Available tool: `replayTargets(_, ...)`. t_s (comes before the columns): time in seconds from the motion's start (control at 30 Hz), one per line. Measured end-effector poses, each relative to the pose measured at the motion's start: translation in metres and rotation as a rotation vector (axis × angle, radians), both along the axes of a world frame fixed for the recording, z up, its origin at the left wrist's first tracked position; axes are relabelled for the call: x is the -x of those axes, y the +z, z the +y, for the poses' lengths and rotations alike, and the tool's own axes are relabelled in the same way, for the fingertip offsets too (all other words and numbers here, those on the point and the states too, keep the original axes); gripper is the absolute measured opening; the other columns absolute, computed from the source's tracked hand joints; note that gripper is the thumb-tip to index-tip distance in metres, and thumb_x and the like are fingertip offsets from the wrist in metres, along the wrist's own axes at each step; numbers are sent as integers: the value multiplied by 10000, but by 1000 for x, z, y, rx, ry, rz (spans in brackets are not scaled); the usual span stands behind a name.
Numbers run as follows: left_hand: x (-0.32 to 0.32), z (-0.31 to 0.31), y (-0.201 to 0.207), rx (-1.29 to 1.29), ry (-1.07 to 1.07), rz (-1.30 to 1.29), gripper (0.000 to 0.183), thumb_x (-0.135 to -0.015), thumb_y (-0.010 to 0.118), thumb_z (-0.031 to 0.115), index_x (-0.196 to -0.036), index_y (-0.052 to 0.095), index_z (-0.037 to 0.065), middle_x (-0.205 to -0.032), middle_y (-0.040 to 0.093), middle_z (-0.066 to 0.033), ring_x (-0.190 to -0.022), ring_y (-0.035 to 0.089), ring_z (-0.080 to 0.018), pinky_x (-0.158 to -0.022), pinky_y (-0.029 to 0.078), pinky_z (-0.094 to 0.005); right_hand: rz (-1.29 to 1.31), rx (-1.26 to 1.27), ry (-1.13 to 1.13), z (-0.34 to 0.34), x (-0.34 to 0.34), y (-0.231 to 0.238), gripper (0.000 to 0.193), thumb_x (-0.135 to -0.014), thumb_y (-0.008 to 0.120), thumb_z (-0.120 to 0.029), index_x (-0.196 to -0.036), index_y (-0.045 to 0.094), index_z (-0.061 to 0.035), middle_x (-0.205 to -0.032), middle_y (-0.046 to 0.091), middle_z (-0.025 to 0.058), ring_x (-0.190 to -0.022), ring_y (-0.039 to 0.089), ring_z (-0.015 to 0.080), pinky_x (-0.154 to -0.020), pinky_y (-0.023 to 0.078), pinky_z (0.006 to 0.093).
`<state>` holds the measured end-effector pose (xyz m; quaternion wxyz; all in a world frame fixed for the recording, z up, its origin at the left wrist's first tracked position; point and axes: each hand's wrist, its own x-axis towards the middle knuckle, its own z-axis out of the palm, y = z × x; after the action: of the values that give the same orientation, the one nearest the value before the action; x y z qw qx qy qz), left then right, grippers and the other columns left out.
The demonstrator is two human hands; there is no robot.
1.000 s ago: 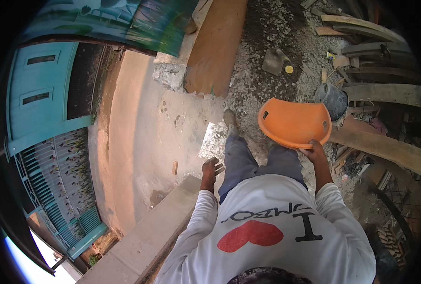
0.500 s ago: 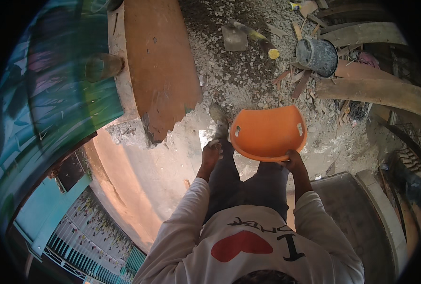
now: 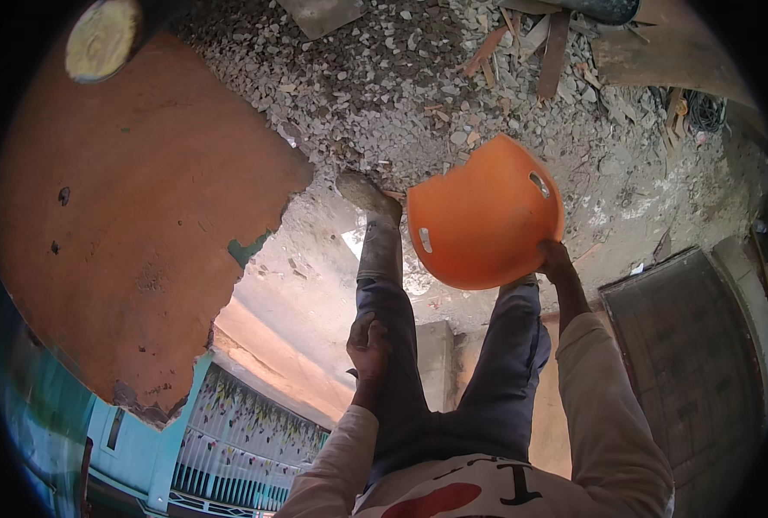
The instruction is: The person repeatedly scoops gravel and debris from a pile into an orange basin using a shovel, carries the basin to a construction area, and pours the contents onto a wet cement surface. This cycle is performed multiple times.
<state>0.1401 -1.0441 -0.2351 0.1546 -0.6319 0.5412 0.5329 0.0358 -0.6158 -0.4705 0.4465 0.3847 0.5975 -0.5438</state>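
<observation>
An orange plastic scoop pan [image 3: 488, 216], shallow and curved with two hand slots and an uneven far edge, hangs in front of my legs. My right hand [image 3: 557, 262] grips its rim at the near right, the fingers partly hidden behind the plastic. Beside my left thigh, my left hand [image 3: 368, 345] is curled closed, and no object shows in it. Below the pan is my right knee; my left boot [image 3: 367, 192] stands on dusty ground by the gravel.
Grey gravel [image 3: 358, 95] spreads ahead. A broken orange-brown wall slab [image 3: 142, 216] with jagged edges fills the left. Wood scraps [image 3: 555, 56], a dark bucket [image 3: 609, 9] and coiled wire [image 3: 705, 110] lie at the far right. A dark panel [image 3: 686, 328] is right of me.
The pan has tilted and turned in my right hand. My left hand has dropped toward my left thigh. The view has shifted, with the wall slab larger and the bucket nearly out of sight.
</observation>
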Motion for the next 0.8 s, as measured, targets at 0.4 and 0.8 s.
replayTargets(0.4,271,-117,-7,-145,-64,432,605,-985,464,476,-1370,397,14,-1222,558,-155,-1041,597,-256,-845,517,-390,188,-839,378,-68,66,46,627,-849,668,-242,-1366,421,13,-1273,545,254,-1186,538,390,-976,443,418)
replayTargets(0.8,541,-98,14,-474,-548,281,439,-875,658,167,-1216,466,-33,-1107,637,-193,-952,661,-305,-874,576,-432,-47,1076,-346,-351,358,307,463,-879,666,-329,-1142,521,23,-923,639,170,-799,669,262,-667,578,408)
